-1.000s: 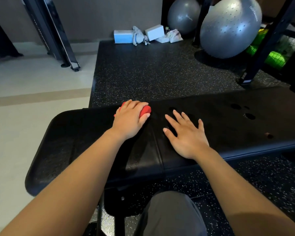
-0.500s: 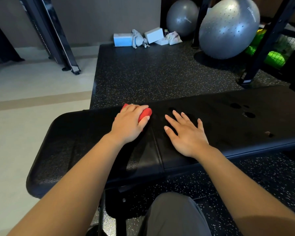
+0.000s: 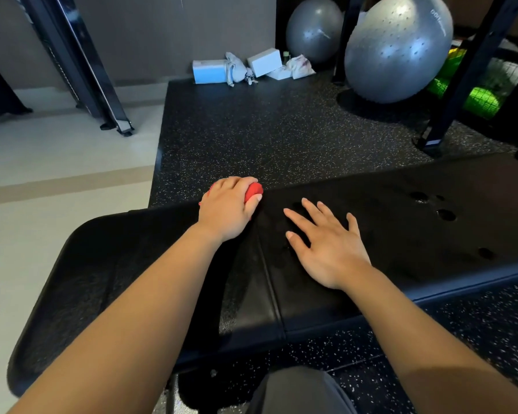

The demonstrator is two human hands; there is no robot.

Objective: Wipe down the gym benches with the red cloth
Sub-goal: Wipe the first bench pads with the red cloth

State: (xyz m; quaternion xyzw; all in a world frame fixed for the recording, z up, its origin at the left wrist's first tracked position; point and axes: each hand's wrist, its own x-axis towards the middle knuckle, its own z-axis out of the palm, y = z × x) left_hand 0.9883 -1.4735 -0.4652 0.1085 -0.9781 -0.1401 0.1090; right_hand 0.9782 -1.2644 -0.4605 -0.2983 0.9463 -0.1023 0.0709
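A long black padded gym bench [image 3: 401,222] runs across the view from lower left to right, with a seam between its two pads. At the bench's far edge, near that seam, my left hand [image 3: 226,209] grips the bunched red cloth [image 3: 253,191]; most of the cloth is hidden under the fingers. My right hand [image 3: 326,240] lies flat on the right pad with fingers spread and straight, a short way right of the cloth. A few dark wet spots show further right on the pad.
Black speckled rubber flooring [image 3: 266,130] lies beyond the bench. Two grey exercise balls [image 3: 398,49] sit at the back right beside black rack posts [image 3: 461,82]. Foam blocks and cloth bags [image 3: 240,68] lie by the wall. A machine leg [image 3: 114,115] stands on pale floor at left.
My left hand has slid the red cloth a little toward the bench's far edge. My right hand has stayed flat in place. The view has shifted slightly.
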